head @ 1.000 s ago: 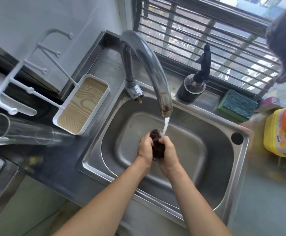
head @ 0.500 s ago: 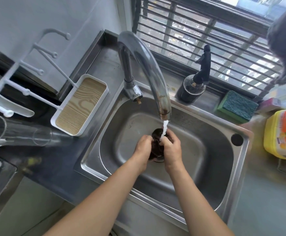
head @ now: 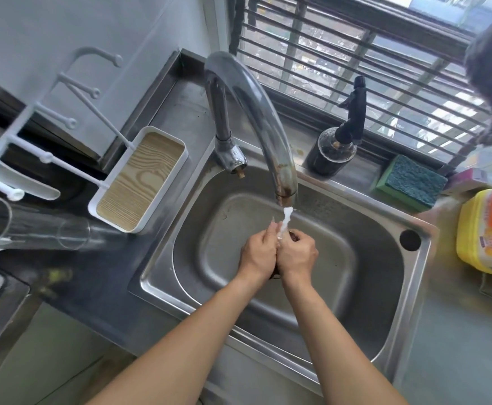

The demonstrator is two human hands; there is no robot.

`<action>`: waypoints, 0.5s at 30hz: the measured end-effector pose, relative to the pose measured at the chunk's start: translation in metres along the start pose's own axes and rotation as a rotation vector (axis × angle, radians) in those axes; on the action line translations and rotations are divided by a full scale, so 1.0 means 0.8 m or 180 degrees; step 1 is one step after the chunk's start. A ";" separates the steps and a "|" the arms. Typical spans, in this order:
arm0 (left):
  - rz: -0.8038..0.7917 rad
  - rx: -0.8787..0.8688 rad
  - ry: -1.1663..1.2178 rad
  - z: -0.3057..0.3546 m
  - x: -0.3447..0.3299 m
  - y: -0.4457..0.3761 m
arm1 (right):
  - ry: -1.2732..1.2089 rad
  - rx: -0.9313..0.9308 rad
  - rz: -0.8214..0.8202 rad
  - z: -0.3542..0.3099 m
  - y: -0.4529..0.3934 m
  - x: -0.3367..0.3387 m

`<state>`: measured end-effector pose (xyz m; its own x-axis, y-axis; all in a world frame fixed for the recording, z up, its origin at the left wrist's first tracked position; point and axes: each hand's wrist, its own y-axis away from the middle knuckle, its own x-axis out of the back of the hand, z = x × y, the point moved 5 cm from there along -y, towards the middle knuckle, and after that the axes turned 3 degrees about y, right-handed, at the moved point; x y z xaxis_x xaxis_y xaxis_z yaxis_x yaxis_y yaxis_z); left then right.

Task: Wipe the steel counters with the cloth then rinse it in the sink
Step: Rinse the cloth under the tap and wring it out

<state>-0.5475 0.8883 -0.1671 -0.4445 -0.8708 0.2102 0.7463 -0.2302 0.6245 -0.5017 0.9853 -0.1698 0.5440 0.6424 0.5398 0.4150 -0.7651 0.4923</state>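
Fingers curled tight on both sides: left hand (head: 258, 252) and right hand (head: 297, 254) pressed together, squeezing the dark cloth (head: 293, 235) between them, only a scrap showing. Held low over the middle of the sink (head: 414, 287) basin, right under the stream from the faucet (head: 268, 135). Soft, limp, soaked and likely heavy with water; probably best bunched in both palms and wrung, not pinched by a corner. Beside it on the table, a green sponge (head: 411, 182), dark pump bottle (head: 332, 153). Yellow-and-orange bottle (head: 490, 229) carries a printed label, writing too blurred to read.
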 end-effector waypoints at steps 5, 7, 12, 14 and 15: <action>-0.0492 -0.0081 0.0121 -0.018 -0.001 -0.007 | -0.1208 -0.1525 -0.0285 0.015 -0.007 0.010; -0.0187 0.0069 0.0317 -0.024 0.012 -0.012 | -0.1732 -0.1655 -0.0372 0.016 -0.007 0.015; 0.0079 0.1302 0.1659 -0.023 0.000 0.006 | -0.0446 -0.0216 -0.0801 0.008 0.030 -0.030; -0.0009 0.1313 0.1542 -0.014 -0.004 0.019 | -0.0038 0.0128 -0.0300 0.003 0.039 -0.025; -0.0066 0.1267 0.1424 -0.014 -0.004 0.023 | -0.0017 0.0152 -0.0076 -0.001 0.037 -0.018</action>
<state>-0.5270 0.8818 -0.1647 -0.1407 -0.9861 -0.0881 0.4585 -0.1438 0.8770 -0.4976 0.9538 -0.1624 0.5373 0.6604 0.5245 0.4623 -0.7508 0.4718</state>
